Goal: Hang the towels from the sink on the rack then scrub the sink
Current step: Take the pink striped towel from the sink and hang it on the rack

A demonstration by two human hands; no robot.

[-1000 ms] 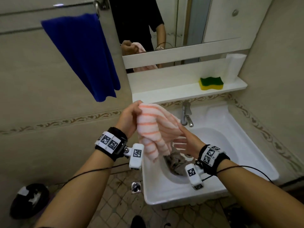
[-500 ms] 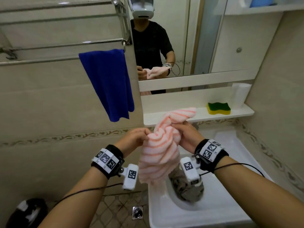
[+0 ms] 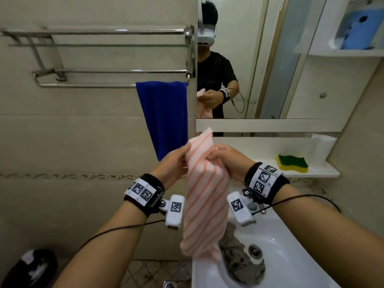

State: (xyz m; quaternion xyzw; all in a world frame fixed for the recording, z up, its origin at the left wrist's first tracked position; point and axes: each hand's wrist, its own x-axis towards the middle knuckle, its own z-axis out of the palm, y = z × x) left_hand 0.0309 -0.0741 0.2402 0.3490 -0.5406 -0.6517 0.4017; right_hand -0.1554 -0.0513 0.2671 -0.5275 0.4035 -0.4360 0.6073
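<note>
Both hands, left hand and right hand, grip the top of the striped pink towel, which hangs above the sink; a grey towel lies in the basin, a blue towel hangs on the rack

No readable text, only coded square markers on wristbands

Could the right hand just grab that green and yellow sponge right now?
Probably not yet: the right hand is gripping the striped towel. The sponge lies uncovered on the shelf.
</note>
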